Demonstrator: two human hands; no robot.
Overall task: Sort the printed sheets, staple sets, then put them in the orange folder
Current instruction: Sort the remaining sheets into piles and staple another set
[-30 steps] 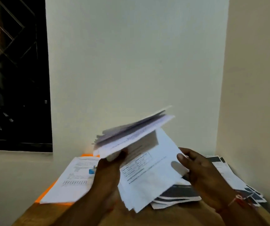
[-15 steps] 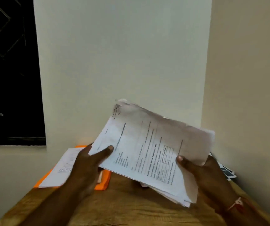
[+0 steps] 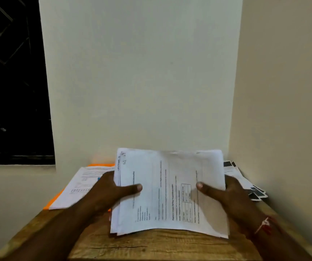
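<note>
Right now your left hand (image 3: 108, 194) grips the left edge of the stack of printed sheets (image 3: 170, 194), with the thumb laid flat across the top page and the other fingers hidden underneath. Your right hand (image 3: 235, 197) holds the right edge the same way, its thumb pointing inward, and a red thread band (image 3: 264, 226) circles that wrist. You hold the stack tilted towards you over the middle of the wooden table (image 3: 151, 245). Its print runs sideways, a small boxed table shows right of centre, and there is handwriting in the top left corner. The lower left corners of the sheets are fanned unevenly, and whether the bottom edge touches the wood cannot be told. Behind your left hand the orange folder (image 3: 54, 202) lies flat on the table's far left, with a loose printed sheet (image 3: 79, 187) resting on it. Behind your right hand a spread pile of dark-blocked pages (image 3: 253, 187) sits in the corner by the right wall (image 3: 283, 110). A dark grilled window (image 3: 10, 81) fills the upper left.
</note>
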